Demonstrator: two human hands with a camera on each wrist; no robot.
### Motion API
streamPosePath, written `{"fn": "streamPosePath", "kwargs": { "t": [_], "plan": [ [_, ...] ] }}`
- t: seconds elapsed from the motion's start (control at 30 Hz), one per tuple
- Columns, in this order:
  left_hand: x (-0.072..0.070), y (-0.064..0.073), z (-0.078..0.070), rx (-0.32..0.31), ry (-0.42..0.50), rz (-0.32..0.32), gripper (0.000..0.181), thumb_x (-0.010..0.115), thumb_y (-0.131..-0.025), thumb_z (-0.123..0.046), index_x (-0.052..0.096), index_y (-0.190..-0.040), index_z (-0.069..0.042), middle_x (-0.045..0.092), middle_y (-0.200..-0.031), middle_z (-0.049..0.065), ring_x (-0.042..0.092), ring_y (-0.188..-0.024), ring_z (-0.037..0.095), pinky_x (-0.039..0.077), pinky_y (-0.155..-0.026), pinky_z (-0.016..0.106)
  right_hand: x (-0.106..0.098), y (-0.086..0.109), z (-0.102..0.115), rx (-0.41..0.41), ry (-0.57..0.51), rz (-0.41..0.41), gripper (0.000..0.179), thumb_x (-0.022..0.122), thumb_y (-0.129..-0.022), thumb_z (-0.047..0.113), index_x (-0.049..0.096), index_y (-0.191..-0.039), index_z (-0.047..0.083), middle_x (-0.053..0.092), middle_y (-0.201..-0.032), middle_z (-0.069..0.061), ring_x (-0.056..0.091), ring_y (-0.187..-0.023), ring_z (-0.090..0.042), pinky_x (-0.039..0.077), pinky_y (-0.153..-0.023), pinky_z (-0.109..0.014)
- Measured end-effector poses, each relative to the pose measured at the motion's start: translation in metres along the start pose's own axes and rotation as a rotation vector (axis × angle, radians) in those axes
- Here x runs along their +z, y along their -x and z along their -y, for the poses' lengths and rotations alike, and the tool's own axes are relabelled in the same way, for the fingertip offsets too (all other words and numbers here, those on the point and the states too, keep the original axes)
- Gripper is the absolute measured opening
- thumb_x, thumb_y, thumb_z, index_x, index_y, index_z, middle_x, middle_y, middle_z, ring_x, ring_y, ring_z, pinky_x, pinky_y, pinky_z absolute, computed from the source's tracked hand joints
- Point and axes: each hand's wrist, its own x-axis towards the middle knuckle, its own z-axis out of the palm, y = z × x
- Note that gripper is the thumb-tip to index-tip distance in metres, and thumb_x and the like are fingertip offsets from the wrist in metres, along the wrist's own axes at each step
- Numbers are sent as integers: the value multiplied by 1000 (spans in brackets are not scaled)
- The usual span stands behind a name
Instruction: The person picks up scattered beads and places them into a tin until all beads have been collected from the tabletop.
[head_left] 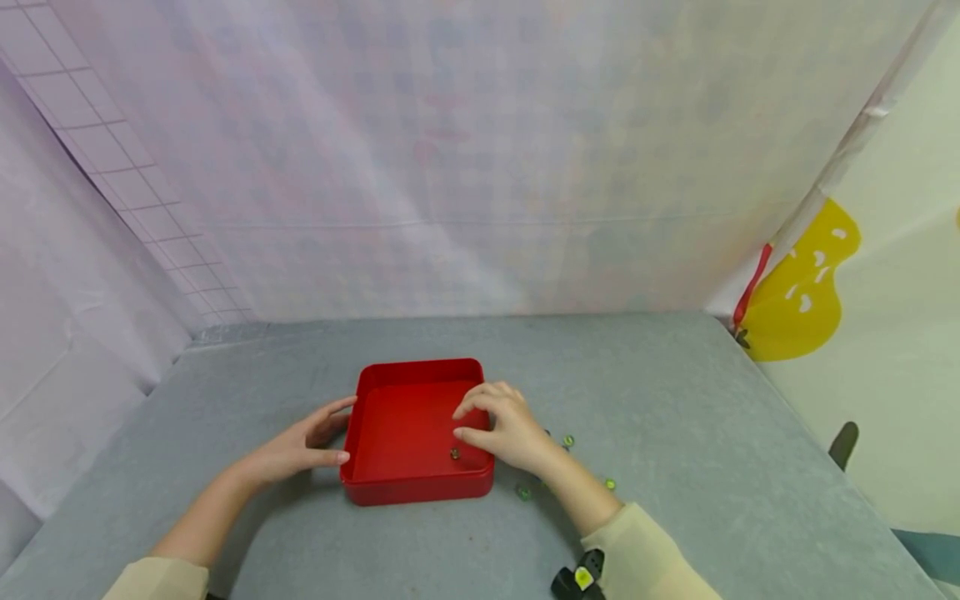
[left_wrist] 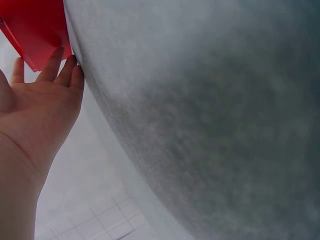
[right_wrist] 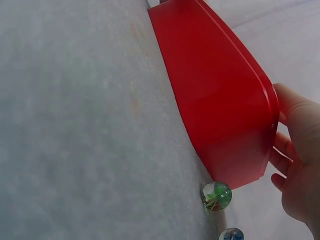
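Observation:
A shallow red tray (head_left: 405, 492) rests on the grey cloth. My left hand (head_left: 303, 446) touches its left wall, thumb and fingers extended. Over the right rim reaches my right hand (head_left: 506, 425), its thumb and forefinger apart with nothing visible between them. Just below those fingertips, one small dark marble (head_left: 454, 454) lies inside the tray. Outside, to the right of the tray, are several glass marbles, among them a green one (right_wrist: 217, 195) near the tray's corner and a blue one (right_wrist: 232, 234). My right forearm partly hides that group.
Farther right on the grey cloth (head_left: 697, 433) lie two yellow-green marbles, one beyond my wrist (head_left: 568, 440) and one beside my forearm (head_left: 610, 483). Pale patterned sheeting (head_left: 450, 167) hangs behind the table and at both sides.

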Motion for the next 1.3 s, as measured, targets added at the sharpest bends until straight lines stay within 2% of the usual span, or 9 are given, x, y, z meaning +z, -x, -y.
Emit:
{"fn": "streamPosePath", "kwargs": {
  "t": [0.33, 0.57, 0.93, 1.3],
  "plan": [
    [1, 0, 0, -5, 7, -5, 78, 64, -92, -16, 17, -153, -10, 20, -153, 24, 18, -140, 42, 27, -105, 58, -6, 1, 5, -5, -11, -10, 17, 75, -84, 19, 70, -98, 12, 58, -109, 9, 46, -105, -15, 36, -89, -47],
    [2, 1, 0, 22, -35, -12, 78, 64, -92, -16, 17, -153, -10, 19, -154, 24, 17, -139, 43, 29, -103, 59, -11, 3, 5, -9, -5, -26, 16, 76, -83, 18, 71, -97, 11, 58, -107, 6, 46, -105, -16, 35, -90, -47],
    [2, 1, 0, 13, -22, -11, 78, 65, -91, -17, 17, -153, -9, 20, -154, 24, 17, -139, 43, 29, -103, 58, -19, 8, 5, -38, 30, -38, 17, 77, -83, 19, 71, -97, 12, 58, -101, 8, 46, -105, -16, 32, -93, -50],
    [3, 1, 0, 19, -30, -14, 78, 65, -91, -16, 17, -153, -9, 20, -153, 25, 18, -139, 44, 31, -102, 58, -26, 13, 3, -72, 19, -76, 19, 79, -80, 18, 71, -95, 10, 59, -99, 9, 48, -102, -16, 30, -94, -50]
  ]
}}
